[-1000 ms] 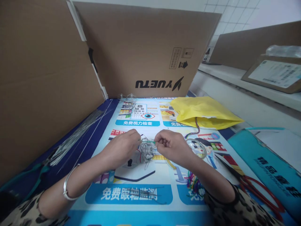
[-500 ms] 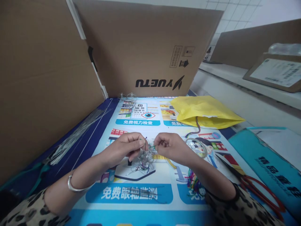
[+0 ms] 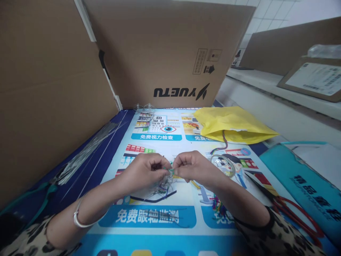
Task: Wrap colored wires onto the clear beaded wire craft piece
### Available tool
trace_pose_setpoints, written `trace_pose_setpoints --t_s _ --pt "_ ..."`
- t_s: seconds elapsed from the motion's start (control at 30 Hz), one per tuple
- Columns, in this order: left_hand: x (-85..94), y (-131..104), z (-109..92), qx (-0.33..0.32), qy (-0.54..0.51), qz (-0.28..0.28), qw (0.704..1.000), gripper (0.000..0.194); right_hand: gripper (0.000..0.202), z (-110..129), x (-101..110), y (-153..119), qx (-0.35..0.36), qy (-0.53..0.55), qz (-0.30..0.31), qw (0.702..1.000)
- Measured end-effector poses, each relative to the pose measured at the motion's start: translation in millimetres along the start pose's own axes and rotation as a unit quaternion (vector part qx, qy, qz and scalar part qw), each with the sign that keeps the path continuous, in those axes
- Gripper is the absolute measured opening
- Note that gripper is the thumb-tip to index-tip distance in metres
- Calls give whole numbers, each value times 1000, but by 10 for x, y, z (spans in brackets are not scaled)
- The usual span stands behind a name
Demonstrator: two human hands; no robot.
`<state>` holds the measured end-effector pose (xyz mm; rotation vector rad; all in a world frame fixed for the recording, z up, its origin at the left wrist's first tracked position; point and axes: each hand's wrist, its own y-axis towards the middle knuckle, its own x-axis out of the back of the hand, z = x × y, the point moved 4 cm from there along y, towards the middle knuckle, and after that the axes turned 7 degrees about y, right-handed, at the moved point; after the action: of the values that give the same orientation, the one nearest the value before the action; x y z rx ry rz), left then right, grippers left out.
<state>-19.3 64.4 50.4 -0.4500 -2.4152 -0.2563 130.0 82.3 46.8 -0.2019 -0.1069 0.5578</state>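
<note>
Over the middle of the printed sheet, both my hands are pinched together around a short green thread (image 3: pixel 171 171). My left hand (image 3: pixel 142 170) grips it between thumb and forefinger, with the palm turned inward. From the other side, the fingertips of my right hand (image 3: pixel 195 168) close on it, almost touching the left ones. Just below hangs or lies a tangle of thin wire (image 3: pixel 165 187) with clear bits and dark threads; I cannot tell whether it is tied to the green thread. Several short dark wires (image 3: pixel 170 216) lie nearer to me on the sheet.
On the left lie a bundle of thin wires (image 3: pixel 82 153) and teal-handled pliers (image 3: pixel 48 190). To the right are a clear ring-shaped coil (image 3: pixel 231 167), colourful threads (image 3: pixel 217 205), red-handled scissors (image 3: pixel 298 213), a yellow pouch (image 3: pixel 234 122) and a teal box (image 3: pixel 306 185). Cardboard panels (image 3: pixel 165 53) stand behind.
My hands have come closer together, the right one shifting slightly left. My left hand has turned and its fingers have moved to the green thread. The tangle is now more covered.
</note>
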Motion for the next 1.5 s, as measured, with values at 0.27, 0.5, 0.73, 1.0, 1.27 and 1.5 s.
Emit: trace_pose_setpoints --t_s 0.27,0.5,0.73,1.0,1.27,1.5 --pt "-31 -94 -99 -163 242 -73 954 19 9 -6 -93 -64 82 -133 -38 987" --pt "79 7 -16 -73 125 -35 989 15 20 145 -13 -123 239 -372 -112 890" --pt "54 18 62 -22 54 -15 998 14 21 68 -115 -109 312 -437 -84 839" --pt "9 59 229 94 -212 23 972 14 19 65 -158 -122 351 -426 -39 833" --pt "38 58 163 16 -98 -16 995 5 14 92 -96 -78 307 -364 -8 879" --pt "-1 42 123 -26 -104 -36 994 7 14 71 31 6 228 -238 -63 942"
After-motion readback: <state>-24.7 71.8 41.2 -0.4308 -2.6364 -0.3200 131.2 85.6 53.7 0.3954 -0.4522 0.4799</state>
